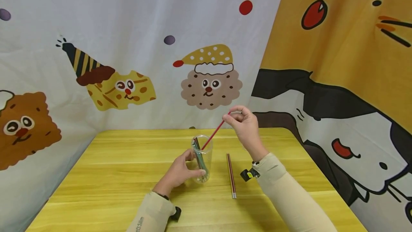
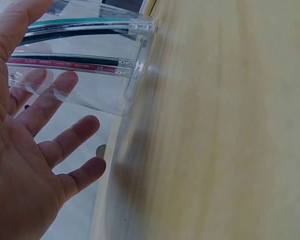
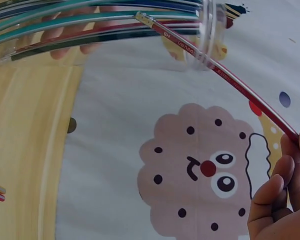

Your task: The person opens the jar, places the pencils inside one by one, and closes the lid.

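Note:
A tall clear plastic cup (image 1: 209, 160) stands upright on the table, holding several pencils (image 2: 65, 62) in green, dark and red. My left hand (image 1: 178, 171) holds the cup low on its left side, thumb in front and some fingers behind; in the left wrist view, the ring and little fingers are spread off it. My right hand (image 1: 246, 126) is raised above and right of the cup. Between its thumb and fingertips it pinches one end of a red pencil (image 3: 230, 80). That pencil slants down through the cup's mouth, its metal-banded end inside.
To the right of the cup, a few pencils (image 1: 230, 176) lie side by side on the yellow wooden table (image 1: 128, 160). A cartoon-printed curtain (image 1: 135, 20) hangs behind the table's far edge and along its right side.

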Demonstrator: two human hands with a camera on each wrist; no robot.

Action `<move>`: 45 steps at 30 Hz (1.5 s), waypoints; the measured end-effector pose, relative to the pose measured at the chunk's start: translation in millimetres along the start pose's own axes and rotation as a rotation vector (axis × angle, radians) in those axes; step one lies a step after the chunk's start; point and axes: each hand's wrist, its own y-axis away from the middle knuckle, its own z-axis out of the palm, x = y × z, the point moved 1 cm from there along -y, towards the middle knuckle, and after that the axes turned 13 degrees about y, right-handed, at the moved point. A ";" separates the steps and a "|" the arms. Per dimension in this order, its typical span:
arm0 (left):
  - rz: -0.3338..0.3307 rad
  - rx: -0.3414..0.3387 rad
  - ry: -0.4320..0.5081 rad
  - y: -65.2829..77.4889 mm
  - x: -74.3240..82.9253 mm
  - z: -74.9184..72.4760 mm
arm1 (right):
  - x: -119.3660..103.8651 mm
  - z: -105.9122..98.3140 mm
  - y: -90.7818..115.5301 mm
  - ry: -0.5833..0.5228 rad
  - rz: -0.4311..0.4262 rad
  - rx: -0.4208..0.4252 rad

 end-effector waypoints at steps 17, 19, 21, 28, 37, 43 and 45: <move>-0.005 0.008 -0.006 -0.7 -0.2 -0.4 | -3.3 29.7 10.8 0.100 -0.142 -0.133; -0.009 0.010 -0.004 -0.7 0.1 -0.5 | -4.1 32.7 12.6 0.116 -0.157 -0.152; -0.012 0.012 -0.005 -0.5 0.5 -0.4 | -5.2 34.9 14.1 0.135 -0.167 -0.168; -0.014 0.016 -0.006 0.2 2.1 0.0 | -6.6 38.8 16.5 0.196 -0.189 -0.207; -0.020 0.008 0.010 0.6 1.6 0.0 | -4.2 42.4 22.9 0.211 -0.206 -0.263; -0.017 0.000 0.027 0.9 1.2 -0.1 | -5.9 46.3 30.8 0.294 -0.303 -0.298; -0.014 0.000 0.029 1.0 1.3 -0.2 | -6.9 46.6 32.6 0.321 -0.326 -0.301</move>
